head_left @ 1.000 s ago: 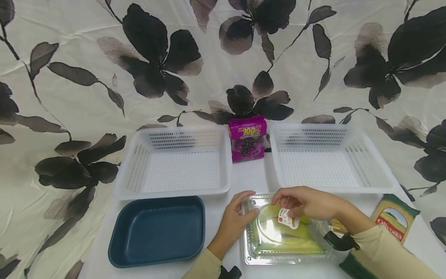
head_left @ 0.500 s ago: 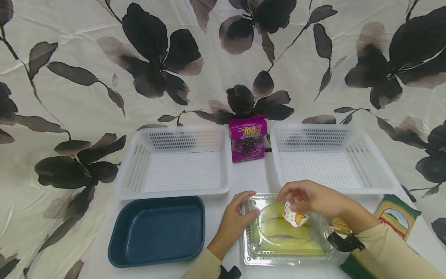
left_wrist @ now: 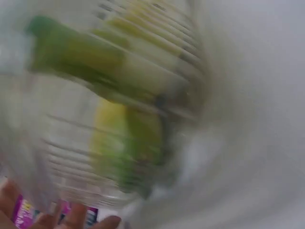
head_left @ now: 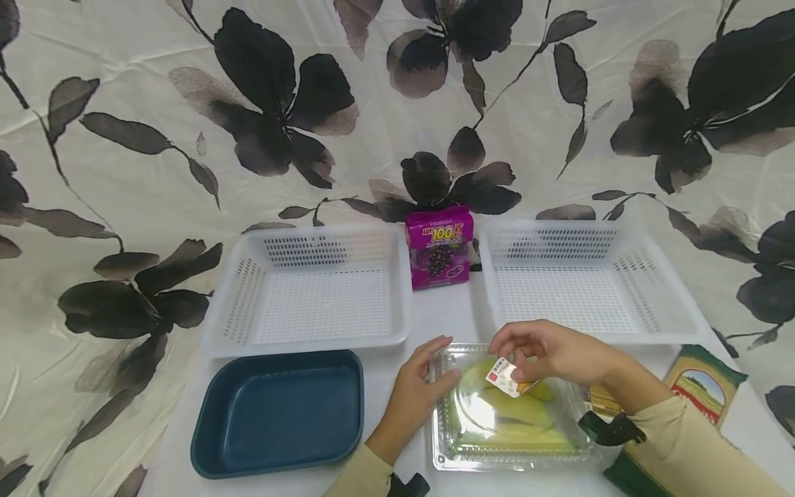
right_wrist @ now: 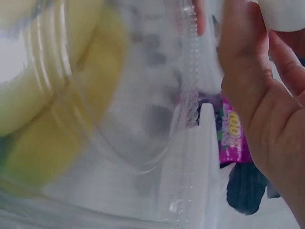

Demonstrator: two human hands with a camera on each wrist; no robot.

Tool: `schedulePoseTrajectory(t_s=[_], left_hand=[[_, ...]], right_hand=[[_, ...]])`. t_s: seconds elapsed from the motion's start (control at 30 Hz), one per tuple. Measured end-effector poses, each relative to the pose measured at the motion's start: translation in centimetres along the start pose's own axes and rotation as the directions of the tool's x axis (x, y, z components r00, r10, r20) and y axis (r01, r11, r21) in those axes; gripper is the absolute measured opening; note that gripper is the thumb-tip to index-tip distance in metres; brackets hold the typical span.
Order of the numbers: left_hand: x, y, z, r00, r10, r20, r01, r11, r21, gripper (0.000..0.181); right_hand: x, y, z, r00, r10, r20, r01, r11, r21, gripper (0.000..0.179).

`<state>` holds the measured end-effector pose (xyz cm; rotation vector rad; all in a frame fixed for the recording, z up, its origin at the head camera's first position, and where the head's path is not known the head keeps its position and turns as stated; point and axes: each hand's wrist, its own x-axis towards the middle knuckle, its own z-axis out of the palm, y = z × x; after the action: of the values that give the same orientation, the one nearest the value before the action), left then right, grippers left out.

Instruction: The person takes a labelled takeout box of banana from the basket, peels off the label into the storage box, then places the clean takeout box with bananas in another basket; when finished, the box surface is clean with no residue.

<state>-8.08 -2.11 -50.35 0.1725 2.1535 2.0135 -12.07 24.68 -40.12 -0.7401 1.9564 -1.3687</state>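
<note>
A clear plastic clamshell [head_left: 450, 452] lies on the white table with yellow-green bananas [head_left: 509, 428] inside; its lid is down. My left hand [head_left: 417, 393] grips the clamshell's far left corner, thumb on top of the lid. Above the lid, my right hand [head_left: 549, 355] pinches a small white label [head_left: 504, 376] with a red mark and a picture of bananas. In the right wrist view the label [right_wrist: 283, 14] shows pale between the fingers. The left wrist view is blurred, with bananas [left_wrist: 133, 138] seen through the plastic and left fingertips [left_wrist: 74, 217] at its lower edge.
Two white perforated baskets [head_left: 211, 342] [head_left: 692, 331] stand at the back, a purple grape candy bag [head_left: 439, 248] between them. A dark blue tray [head_left: 276, 466] sits at left. At right lie a green-and-gold packet [head_left: 704, 383] and a yellow package [head_left: 602, 402], partly behind the right arm.
My right hand shifts right, then slightly back left, turning the label as it goes. The left hand keeps its place at the clamshell's corner.
</note>
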Motion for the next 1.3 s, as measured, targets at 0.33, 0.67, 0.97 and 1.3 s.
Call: schedulePoseTrajectory(t_s=[0.33,0.67,0.97,1.3], left_hand=[[-2.1,4.1,0.1,0.990,0.065,-0.122,-0.024,0.951,0.308,0.052],[-5.2,10.9,-6.2,0.939,0.274,-0.208,-0.132,0.846,0.517,0.046],[-6.9,13.0,-17.7,0.898,0.297,-0.324,-0.018,0.762,0.648,0.038],[-8.8,9.4,-27.5,0.915,0.049,-0.400,0.288,0.615,0.734,0.049]], right_hand=[[0.6,-2.0,0.6,0.999,-0.020,0.026,0.022,0.997,-0.077,0.055],[3.3,-5.2,1.6,0.999,-0.020,0.027,0.023,0.994,-0.107,0.053],[6.6,-6.7,3.3,0.995,-0.044,0.088,0.054,0.992,-0.117,0.055],[11.5,-7.3,5.8,0.999,-0.016,0.041,0.026,0.972,-0.233,0.018]])
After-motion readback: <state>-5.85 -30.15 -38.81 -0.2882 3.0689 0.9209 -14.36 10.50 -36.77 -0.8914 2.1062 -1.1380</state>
